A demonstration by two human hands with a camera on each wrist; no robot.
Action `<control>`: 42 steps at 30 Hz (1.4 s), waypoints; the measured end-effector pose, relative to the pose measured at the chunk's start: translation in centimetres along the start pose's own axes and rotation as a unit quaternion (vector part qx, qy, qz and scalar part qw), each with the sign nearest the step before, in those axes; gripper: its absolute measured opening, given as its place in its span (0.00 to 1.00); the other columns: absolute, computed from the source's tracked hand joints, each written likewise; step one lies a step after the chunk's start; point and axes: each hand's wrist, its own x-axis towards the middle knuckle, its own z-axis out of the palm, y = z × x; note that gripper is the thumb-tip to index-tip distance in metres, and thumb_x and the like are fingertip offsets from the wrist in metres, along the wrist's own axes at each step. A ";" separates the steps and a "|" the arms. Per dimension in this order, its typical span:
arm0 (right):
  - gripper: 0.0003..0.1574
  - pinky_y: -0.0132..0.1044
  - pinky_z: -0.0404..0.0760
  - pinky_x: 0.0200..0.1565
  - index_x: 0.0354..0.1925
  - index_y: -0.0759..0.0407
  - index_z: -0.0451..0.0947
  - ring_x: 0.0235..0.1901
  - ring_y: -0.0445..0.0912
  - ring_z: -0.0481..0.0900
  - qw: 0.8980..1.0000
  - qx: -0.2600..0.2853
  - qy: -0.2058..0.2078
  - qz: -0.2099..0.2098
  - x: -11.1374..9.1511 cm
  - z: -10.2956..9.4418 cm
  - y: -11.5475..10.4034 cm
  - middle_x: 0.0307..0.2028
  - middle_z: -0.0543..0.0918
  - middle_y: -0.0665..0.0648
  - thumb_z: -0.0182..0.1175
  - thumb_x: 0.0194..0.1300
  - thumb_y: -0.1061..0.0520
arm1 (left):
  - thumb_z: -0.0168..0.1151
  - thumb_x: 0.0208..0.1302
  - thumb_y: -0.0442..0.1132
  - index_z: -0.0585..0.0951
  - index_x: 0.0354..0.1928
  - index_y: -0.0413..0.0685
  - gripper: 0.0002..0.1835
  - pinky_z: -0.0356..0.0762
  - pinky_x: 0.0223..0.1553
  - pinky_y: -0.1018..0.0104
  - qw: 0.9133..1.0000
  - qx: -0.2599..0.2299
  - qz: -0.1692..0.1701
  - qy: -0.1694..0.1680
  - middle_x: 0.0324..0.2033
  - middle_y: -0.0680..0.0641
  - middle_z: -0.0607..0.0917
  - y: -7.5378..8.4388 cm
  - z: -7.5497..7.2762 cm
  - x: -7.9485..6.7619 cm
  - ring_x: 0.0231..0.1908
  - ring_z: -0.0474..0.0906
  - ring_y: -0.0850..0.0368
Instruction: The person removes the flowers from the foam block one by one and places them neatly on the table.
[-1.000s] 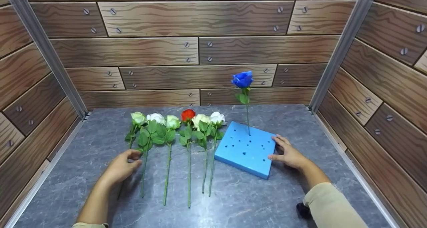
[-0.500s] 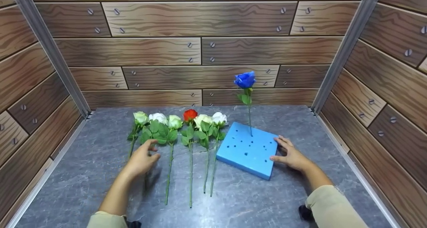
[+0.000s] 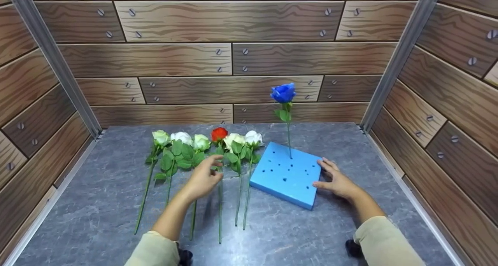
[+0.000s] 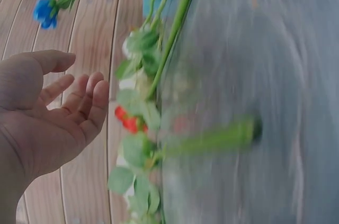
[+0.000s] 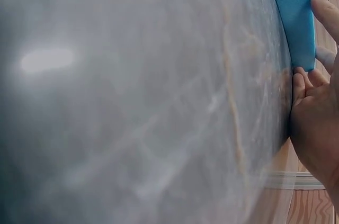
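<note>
My left hand (image 3: 204, 177) hovers over the rose stems with loosely bent fingers and nothing in them, near the red rose (image 3: 219, 134). In the left wrist view, the left hand (image 4: 58, 110) shows an uncurled palm. My right hand (image 3: 337, 180) rests against the right side of a blue foam block (image 3: 282, 186) full of small holes, its thumb and fingers spread along that edge. In the right wrist view, the right hand (image 5: 318, 113) touches the block (image 5: 296, 17). A blue rose (image 3: 283, 93) stands upright in the block, its stem in a hole near the back.
Left of the block, several roses lie in a row, blooms toward the back: a pale green rose (image 3: 160, 137), a white rose (image 3: 181, 138), another pale green rose (image 3: 202, 142), a cream rose (image 3: 235, 141) and a white rose (image 3: 253, 138). Wood-patterned walls (image 3: 233, 60) enclose the grey table (image 3: 295, 235).
My left hand has moved right across the row, from the leftmost stems to near the red rose's stem. The right hand, the block and the roses have stayed in place.
</note>
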 end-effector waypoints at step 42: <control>0.65 0.79 0.38 0.82 0.89 0.54 0.47 0.86 0.71 0.25 1.000 0.017 0.007 0.015 -0.1 0.0 0.1 0.89 0.34 0.63 0.74 0.71 0.42 | 0.62 0.74 0.29 0.73 0.74 0.43 0.28 0.85 0.67 0.44 0.995 -0.100 0.012 -0.009 0.73 0.32 0.77 4.5 12.4 8.6 0.67 0.80 0.35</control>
